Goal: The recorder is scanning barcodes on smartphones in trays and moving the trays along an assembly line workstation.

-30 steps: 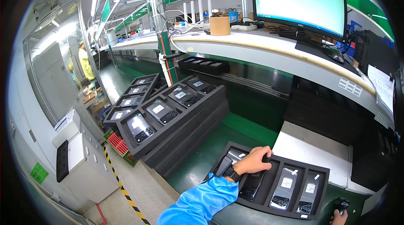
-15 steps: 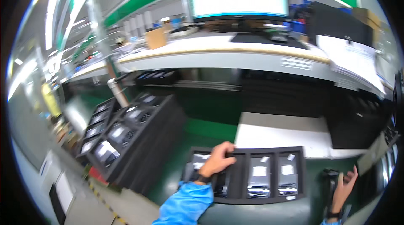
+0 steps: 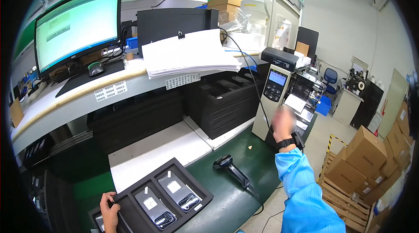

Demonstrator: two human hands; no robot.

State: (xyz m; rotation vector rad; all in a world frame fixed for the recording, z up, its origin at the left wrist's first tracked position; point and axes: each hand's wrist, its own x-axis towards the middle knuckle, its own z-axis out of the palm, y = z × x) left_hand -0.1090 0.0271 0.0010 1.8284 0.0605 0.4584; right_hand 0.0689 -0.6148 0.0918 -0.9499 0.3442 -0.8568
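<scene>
Bare hands, blue work sleeve

The right hand (image 3: 283,124) is bare and motion-blurred, with a black band around the wrist above a bright blue, smooth, slightly creased long sleeve. The left hand (image 3: 109,211) is bare too, its sleeve out of view.

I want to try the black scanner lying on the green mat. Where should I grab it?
Grab the scanner by its long slim handle, coming from above. It lies flat, head toward the white board, and the handle's cable end points to the table edge, probably easiest for the right hand.
</scene>
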